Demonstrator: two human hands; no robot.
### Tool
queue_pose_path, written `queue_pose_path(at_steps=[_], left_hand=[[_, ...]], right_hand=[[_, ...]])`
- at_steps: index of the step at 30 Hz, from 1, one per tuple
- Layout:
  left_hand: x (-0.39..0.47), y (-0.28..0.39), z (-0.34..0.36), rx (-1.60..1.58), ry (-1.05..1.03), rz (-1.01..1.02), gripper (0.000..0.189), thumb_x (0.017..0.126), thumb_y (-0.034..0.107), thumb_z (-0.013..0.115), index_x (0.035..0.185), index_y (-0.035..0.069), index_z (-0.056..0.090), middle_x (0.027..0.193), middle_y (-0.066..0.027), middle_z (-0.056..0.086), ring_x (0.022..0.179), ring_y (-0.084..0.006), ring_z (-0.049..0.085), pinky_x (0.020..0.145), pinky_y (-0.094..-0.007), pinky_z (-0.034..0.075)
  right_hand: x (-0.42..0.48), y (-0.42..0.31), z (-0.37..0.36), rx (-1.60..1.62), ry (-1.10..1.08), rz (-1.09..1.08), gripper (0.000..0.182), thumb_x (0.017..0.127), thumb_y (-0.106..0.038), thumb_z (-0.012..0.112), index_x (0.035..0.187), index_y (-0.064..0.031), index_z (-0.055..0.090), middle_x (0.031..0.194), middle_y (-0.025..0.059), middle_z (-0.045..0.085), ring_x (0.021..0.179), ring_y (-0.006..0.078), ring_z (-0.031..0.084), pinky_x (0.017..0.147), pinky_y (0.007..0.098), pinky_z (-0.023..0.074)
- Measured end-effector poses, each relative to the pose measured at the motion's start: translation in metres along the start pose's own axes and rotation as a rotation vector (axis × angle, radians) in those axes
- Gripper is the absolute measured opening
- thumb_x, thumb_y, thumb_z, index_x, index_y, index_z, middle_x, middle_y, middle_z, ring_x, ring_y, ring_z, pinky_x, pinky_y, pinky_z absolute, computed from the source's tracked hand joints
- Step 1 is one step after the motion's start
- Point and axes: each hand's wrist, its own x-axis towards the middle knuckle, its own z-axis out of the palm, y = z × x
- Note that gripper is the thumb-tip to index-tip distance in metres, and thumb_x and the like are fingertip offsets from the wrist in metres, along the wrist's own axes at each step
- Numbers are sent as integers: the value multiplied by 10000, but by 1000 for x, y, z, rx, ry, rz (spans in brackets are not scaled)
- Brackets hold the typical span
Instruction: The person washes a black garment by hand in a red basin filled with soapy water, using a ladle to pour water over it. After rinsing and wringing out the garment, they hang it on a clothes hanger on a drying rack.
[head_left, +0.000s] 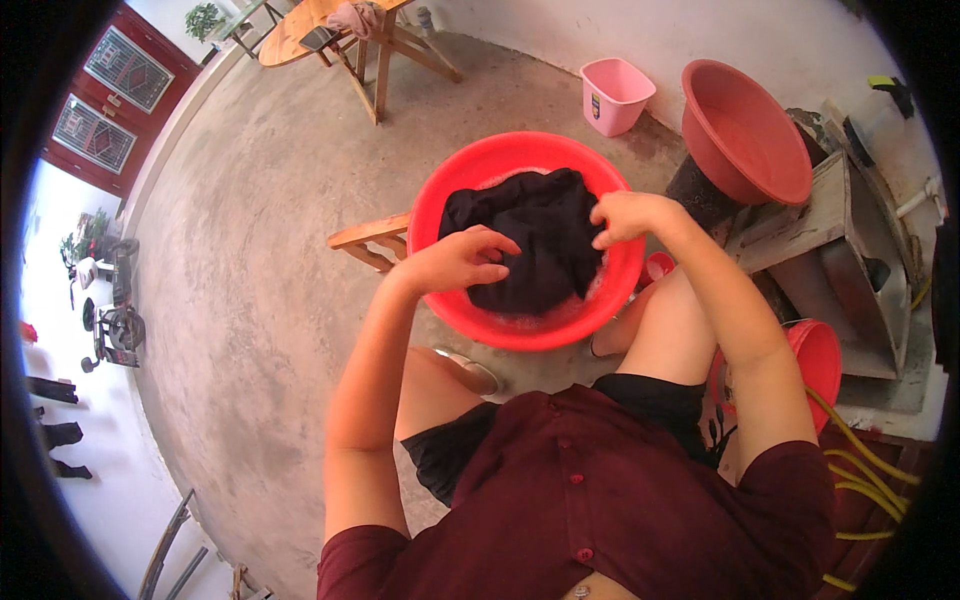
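A black cloth garment lies bunched and wet in a round red plastic basin, with soapy foam along its edges. Over the garment's left part is my left hand, thumb and fingers apart and nothing between them. My right hand is at the basin's right side, its bent fingers at the garment's right edge. Whether those fingers pinch the fabric cannot be made out. The basin sits in front of my knees on a wooden stool or bench, whose left end juts out.
At the upper right stand a pink plastic bin and a larger red tub. A red bucket and a yellow hose are beside my right arm. Farther off are a wooden folding table and a parked scooter.
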Motion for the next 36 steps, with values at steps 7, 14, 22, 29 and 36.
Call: queue_pose_path(at_steps=[7,14,22,29,36], left_hand=[[70,-64,40,903,404,-258,1203,486,582,777,1435,134,187,1471,-188,174,1343,-384,197,1036,-601,178],[109,-92,49,854,317,-436,1302,426,569,808,1446,153,113,1485,-182,115,1343,-406,173,1034,-628,165],[118,-129,56,658,375,-275,1224,459,472,833,1427,118,172,1451,-200,193,1330,-416,190,1056,-574,178],[125,-129,59,631,416,-186,1034,574,341,799,1398,82,231,1416,-238,232,1297,-457,211,1072,-514,202],[141,-152,54,823,455,-149,525,814,110,484,1322,67,357,1368,-211,343,1258,-387,334,1055,-495,253]], right_hand=[[65,-29,61,-17,444,144,855,726,-545,624,1424,-256,224,1466,198,151,1281,423,279,986,589,300],[115,-42,96,-43,445,221,841,728,-540,603,1427,-265,224,1481,168,139,1308,391,238,1023,589,238],[133,-26,124,175,525,108,770,769,-500,574,1399,-160,292,1431,170,266,1292,392,268,1045,493,255],[141,-15,129,62,606,94,646,759,-434,611,1268,-74,439,1302,185,386,1200,385,362,995,447,345],[147,-30,115,-83,725,275,288,796,-163,539,1078,-113,549,1097,107,474,1034,302,474,765,375,504]])
